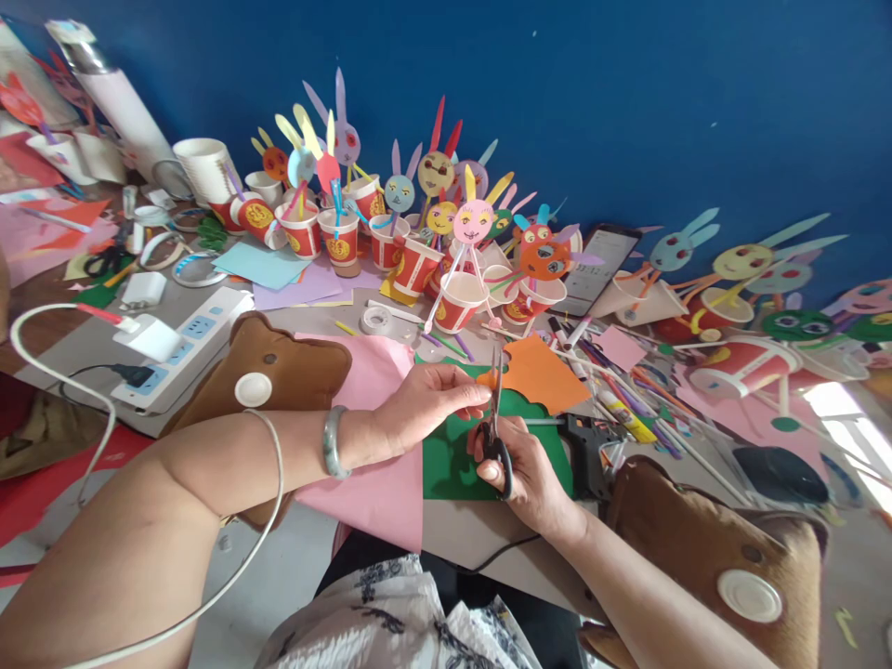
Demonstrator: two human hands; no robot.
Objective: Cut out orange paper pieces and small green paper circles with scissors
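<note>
My right hand (524, 469) is closed round the black handles of a pair of scissors (496, 423), whose blades point up and away from me. Between finger and thumb, my left hand (425, 404) pinches a small piece of orange paper (487, 378) right beside the blades. Part of that piece is hidden by my fingers and the scissors. Under my hands lies a green paper sheet (446, 474), overlapping a pink paper sheet (390, 506). A larger orange sheet (547, 373) with a curved cut edge rests just beyond the scissors.
Paper cups with rabbit-faced figures (464, 302) line the blue wall. On the left are a power strip (191, 348) and a brown cushion (279, 362); a white cable (279, 465) crosses my left arm. To the right are a glue gun (589, 455), pens and another brown cushion (689, 548).
</note>
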